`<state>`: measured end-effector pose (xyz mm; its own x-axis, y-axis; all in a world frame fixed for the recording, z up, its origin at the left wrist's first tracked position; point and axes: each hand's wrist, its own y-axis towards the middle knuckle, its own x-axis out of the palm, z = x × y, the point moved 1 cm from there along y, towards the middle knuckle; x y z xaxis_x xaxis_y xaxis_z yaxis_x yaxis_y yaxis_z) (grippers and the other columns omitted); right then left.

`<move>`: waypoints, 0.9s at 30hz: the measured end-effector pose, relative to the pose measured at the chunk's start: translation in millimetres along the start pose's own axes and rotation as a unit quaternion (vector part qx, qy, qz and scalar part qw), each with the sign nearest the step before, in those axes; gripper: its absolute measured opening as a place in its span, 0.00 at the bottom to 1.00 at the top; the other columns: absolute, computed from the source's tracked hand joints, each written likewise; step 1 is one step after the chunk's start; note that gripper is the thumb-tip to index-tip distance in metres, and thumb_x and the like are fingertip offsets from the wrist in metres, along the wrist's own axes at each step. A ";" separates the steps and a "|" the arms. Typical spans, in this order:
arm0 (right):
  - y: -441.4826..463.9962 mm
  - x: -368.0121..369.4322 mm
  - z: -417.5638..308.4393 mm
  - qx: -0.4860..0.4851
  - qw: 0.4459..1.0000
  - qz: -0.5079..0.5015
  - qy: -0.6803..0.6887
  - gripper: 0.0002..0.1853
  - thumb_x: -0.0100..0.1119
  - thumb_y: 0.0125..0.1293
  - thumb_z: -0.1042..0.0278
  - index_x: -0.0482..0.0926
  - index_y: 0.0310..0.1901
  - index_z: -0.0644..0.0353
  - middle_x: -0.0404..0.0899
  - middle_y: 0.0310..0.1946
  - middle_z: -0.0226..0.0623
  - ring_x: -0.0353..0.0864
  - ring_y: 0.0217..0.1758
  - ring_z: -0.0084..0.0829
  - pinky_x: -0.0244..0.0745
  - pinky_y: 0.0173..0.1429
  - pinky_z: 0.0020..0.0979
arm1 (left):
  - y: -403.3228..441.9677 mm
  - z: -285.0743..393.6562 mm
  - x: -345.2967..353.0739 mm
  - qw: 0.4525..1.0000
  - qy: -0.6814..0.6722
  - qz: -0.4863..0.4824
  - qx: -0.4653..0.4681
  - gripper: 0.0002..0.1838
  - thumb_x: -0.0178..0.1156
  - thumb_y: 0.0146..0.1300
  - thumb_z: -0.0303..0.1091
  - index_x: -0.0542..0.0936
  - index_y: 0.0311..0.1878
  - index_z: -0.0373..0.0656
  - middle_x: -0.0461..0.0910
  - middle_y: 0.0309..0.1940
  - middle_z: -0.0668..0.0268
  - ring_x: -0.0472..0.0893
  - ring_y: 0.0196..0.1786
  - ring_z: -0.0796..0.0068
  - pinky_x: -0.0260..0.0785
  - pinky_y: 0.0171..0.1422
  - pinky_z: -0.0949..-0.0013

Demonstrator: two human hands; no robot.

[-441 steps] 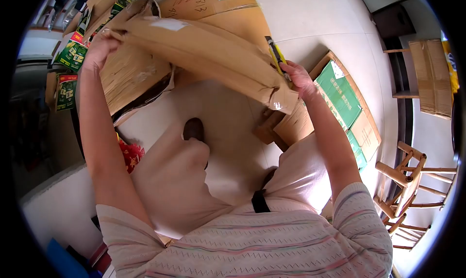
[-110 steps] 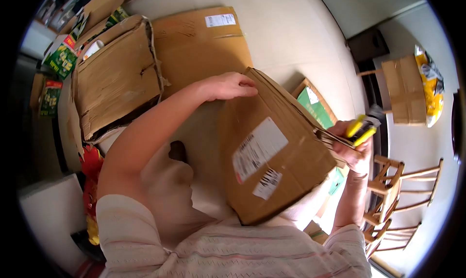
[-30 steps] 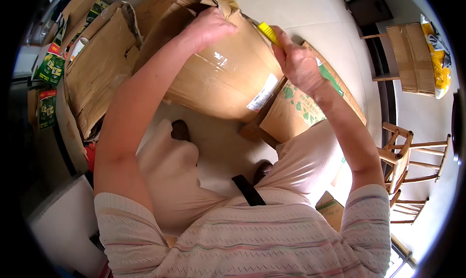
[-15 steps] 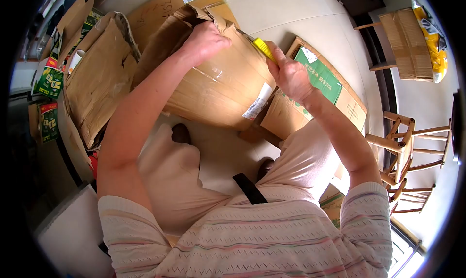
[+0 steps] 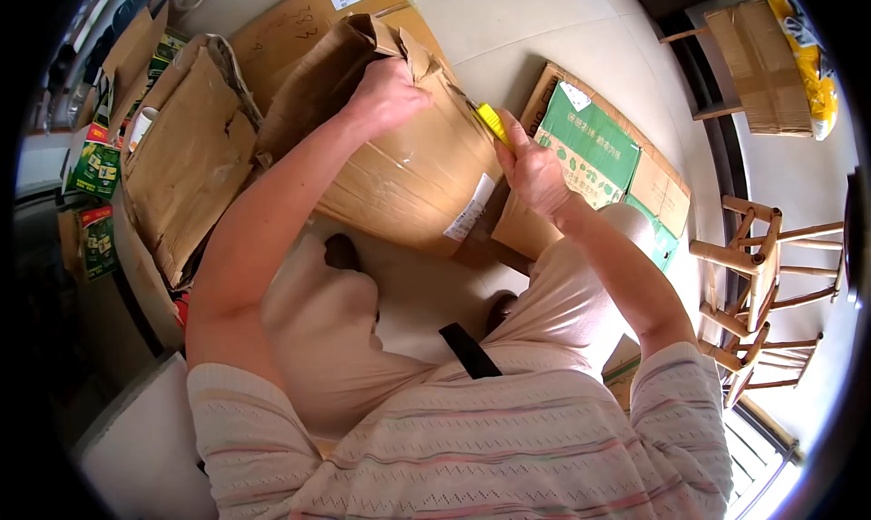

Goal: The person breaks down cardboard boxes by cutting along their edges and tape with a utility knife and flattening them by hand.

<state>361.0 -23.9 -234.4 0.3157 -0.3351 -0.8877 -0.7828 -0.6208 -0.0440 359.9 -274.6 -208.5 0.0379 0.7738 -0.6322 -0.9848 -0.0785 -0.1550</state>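
Note:
A large brown cardboard box (image 5: pixel 408 180) stands tilted in front of my legs, with a white printed label (image 5: pixel 470 208) low on its right side. My left hand (image 5: pixel 390 93) is closed on its upper edge, where the cardboard is crumpled and folded. In my right hand (image 5: pixel 537 168) is a utility knife with a yellow handle (image 5: pixel 494 122). Its blade points up and left and lies at the box's right edge. Whether the tip is in the cardboard I cannot tell.
Right of the box lies a flattened green and brown carton (image 5: pixel 599 143). Another flattened carton (image 5: pixel 304 34) lies behind. Worn cardboard (image 5: pixel 190 157) and small green packages (image 5: pixel 95 166) are at the left. A bamboo chair (image 5: pixel 758 257) stands at the right.
My right hand and the knife have come slightly toward me. The box and my left hand on it have shifted a little the same way.

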 end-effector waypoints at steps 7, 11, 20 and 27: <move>-37.0 23.5 31.4 0.104 0.989 -0.106 -0.023 0.23 0.48 0.66 0.63 0.60 0.62 0.48 0.78 0.25 0.49 0.78 0.28 0.50 0.72 0.33 0.46 | 5.2 5.9 -41.5 0.996 -0.084 -0.005 -0.005 0.14 0.59 0.44 0.31 0.76 0.33 0.30 0.77 0.23 0.57 0.75 0.27 0.72 0.69 0.34 0.67; -42.3 7.9 36.3 0.054 0.997 -0.044 -0.024 0.23 0.49 0.65 0.64 0.60 0.62 0.51 0.78 0.26 0.49 0.78 0.27 0.48 0.73 0.32 0.43 | 6.1 -8.9 -44.8 0.997 -0.077 -0.014 -0.024 0.13 0.58 0.44 0.31 0.75 0.30 0.30 0.76 0.22 0.59 0.74 0.27 0.73 0.69 0.34 0.67; 30.4 -20.5 -45.6 -0.114 0.982 0.121 0.084 0.23 0.51 0.64 0.67 0.63 0.60 0.53 0.78 0.27 0.46 0.78 0.26 0.47 0.76 0.30 0.41 | 11.2 -5.7 -39.6 0.999 -0.024 -0.025 -0.031 0.12 0.57 0.43 0.31 0.72 0.25 0.29 0.73 0.18 0.55 0.74 0.23 0.69 0.67 0.31 0.64; 34.0 -15.8 -52.3 -0.046 0.992 0.101 0.062 0.23 0.50 0.64 0.67 0.62 0.61 0.48 0.78 0.28 0.46 0.78 0.28 0.47 0.76 0.34 0.43 | 4.8 10.4 -41.0 1.000 0.023 0.003 -0.007 0.13 0.59 0.42 0.33 0.74 0.26 0.29 0.75 0.21 0.50 0.77 0.26 0.60 0.69 0.33 0.62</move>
<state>357.5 -76.8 -197.9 0.2255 -0.5408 -0.8104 -0.7869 -0.5915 0.1758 351.8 -300.2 -175.4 0.0398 0.7438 -0.6672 -0.9827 -0.0919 -0.1610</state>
